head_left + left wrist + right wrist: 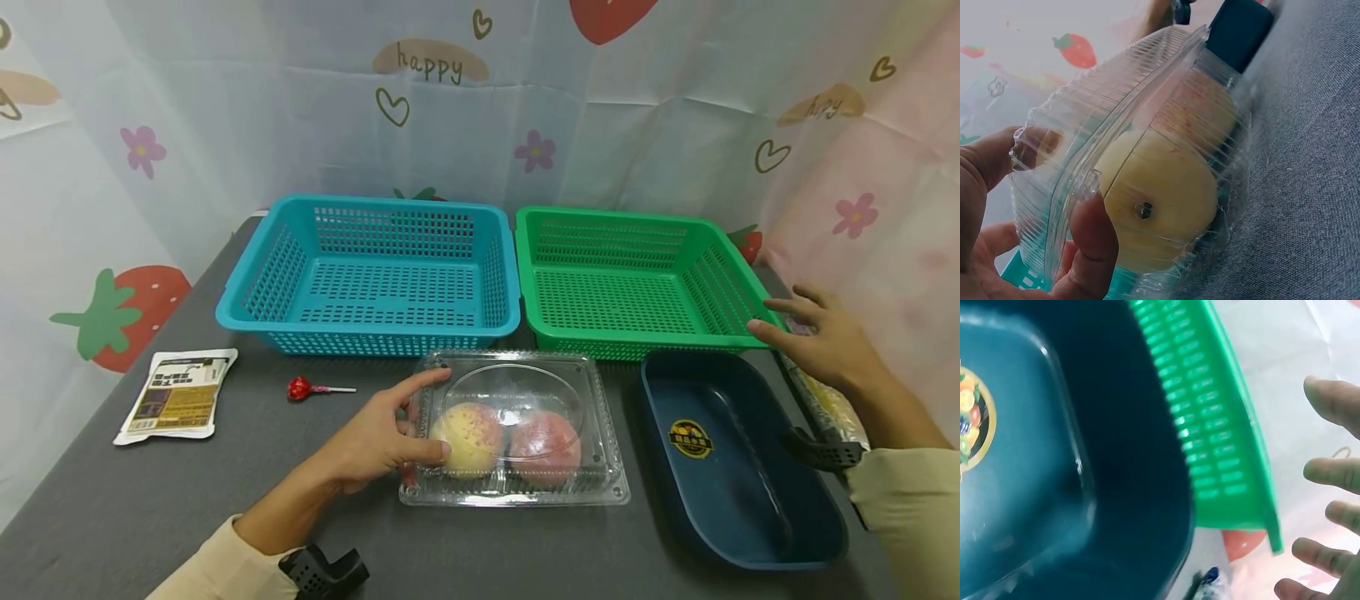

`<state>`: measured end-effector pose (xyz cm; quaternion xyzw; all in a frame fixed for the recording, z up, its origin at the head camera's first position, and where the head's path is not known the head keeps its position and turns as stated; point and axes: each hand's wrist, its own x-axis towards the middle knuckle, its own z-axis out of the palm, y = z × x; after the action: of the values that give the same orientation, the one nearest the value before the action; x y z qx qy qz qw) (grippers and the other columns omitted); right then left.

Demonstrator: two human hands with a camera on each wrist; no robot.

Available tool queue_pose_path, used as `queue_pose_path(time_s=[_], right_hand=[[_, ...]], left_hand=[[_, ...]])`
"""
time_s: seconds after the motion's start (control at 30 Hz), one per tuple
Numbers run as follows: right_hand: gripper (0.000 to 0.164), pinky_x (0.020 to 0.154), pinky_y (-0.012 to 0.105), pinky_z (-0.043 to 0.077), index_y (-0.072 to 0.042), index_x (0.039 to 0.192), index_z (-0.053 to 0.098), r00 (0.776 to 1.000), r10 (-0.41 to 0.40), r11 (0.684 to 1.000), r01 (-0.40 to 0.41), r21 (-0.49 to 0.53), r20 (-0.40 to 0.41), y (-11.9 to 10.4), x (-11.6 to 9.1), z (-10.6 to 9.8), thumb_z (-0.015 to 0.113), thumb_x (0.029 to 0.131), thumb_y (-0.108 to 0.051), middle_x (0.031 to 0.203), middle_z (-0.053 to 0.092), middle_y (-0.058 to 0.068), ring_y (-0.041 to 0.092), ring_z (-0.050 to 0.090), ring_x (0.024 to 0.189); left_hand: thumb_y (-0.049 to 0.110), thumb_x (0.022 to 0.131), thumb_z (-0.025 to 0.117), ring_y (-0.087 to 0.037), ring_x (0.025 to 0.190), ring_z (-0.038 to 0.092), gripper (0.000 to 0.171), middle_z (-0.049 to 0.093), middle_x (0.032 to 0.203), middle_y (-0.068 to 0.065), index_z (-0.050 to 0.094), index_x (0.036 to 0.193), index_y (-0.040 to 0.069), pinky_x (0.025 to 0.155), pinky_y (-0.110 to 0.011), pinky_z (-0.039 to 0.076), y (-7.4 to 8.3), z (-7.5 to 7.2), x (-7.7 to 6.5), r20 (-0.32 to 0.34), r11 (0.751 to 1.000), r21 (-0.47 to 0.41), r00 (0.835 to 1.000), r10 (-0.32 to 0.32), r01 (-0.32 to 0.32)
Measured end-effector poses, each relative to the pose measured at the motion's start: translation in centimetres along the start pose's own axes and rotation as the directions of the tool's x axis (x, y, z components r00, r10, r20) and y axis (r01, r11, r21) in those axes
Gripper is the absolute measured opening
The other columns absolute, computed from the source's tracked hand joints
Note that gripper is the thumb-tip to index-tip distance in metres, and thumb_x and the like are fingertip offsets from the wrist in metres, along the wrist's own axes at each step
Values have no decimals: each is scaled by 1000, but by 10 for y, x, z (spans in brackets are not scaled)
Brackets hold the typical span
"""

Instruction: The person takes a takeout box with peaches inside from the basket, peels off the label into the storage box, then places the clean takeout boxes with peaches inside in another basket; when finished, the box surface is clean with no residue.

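Observation:
A clear plastic clamshell box lies on the grey table at the middle. Inside sit two round fruits, a yellow one and a pink one; the left wrist view shows a dark stem pit on the yellow fruit. My left hand grips the box by its left side, thumb at the seam and fingers over the lid. Raised at the far right, my right hand has its fingers spread and holds nothing. It hovers near the right end of the green basket.
A blue basket stands behind the box, beside the green one. To the right is a dark blue tray with a round sticker; a shiny package lies beyond it. A red lollipop and a flat pouch lie at left.

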<state>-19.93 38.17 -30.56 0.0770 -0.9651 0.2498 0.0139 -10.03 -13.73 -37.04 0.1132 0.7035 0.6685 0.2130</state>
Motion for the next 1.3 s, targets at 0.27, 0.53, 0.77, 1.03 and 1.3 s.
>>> queue_pose_path(time_s=[0.27, 0.53, 0.77, 1.03, 1.3], right_hand=[[69, 93, 79, 13, 11, 141, 38, 994, 29, 1000, -29, 0, 108, 14, 3, 13, 52, 98, -41, 155, 0, 30, 59, 0, 134], [73, 92, 79, 15, 14, 141, 34, 989, 43, 999, -40, -26, 140, 20, 2, 16, 49, 98, -44, 154, 0, 31, 60, 2, 133], [76, 93, 78, 16, 11, 145, 29, 982, 71, 997, -67, -27, 175, 20, 4, 16, 47, 98, -47, 155, -4, 29, 59, 1, 133], [76, 92, 78, 16, 12, 144, 29, 984, 64, 998, -61, -26, 169, 21, 4, 17, 48, 98, -46, 154, -2, 30, 61, 2, 132], [77, 93, 77, 16, 10, 146, 26, 980, 68, 998, -68, -7, 187, 20, 5, 17, 48, 98, -46, 155, -6, 28, 59, 0, 133]], left_hand=[[-2, 75, 79, -17, 51, 50, 88, 30, 93, -14, 36, 150, 17, 44, -40, 53, 1, 0, 0, 5, 1000, -5, 1000, -1, 1], [-1, 76, 79, -17, 52, 50, 88, 30, 94, -14, 36, 150, 18, 44, -39, 53, 0, 0, 1, 15, 1000, -15, 1000, 0, 1], [0, 76, 79, -17, 52, 50, 88, 29, 93, -14, 34, 150, 16, 44, -40, 53, 0, -1, 0, 24, 999, -44, 1000, -2, 3], [2, 75, 81, -14, 55, 44, 88, 32, 91, -14, 35, 149, 15, 46, -31, 47, -2, 0, 1, -3, 1000, 5, 1000, 19, -19], [0, 75, 80, -15, 59, 50, 88, 33, 94, -17, 35, 149, 15, 50, -28, 49, -3, 1, 1, -11, 1000, -23, 1000, 17, -17]])
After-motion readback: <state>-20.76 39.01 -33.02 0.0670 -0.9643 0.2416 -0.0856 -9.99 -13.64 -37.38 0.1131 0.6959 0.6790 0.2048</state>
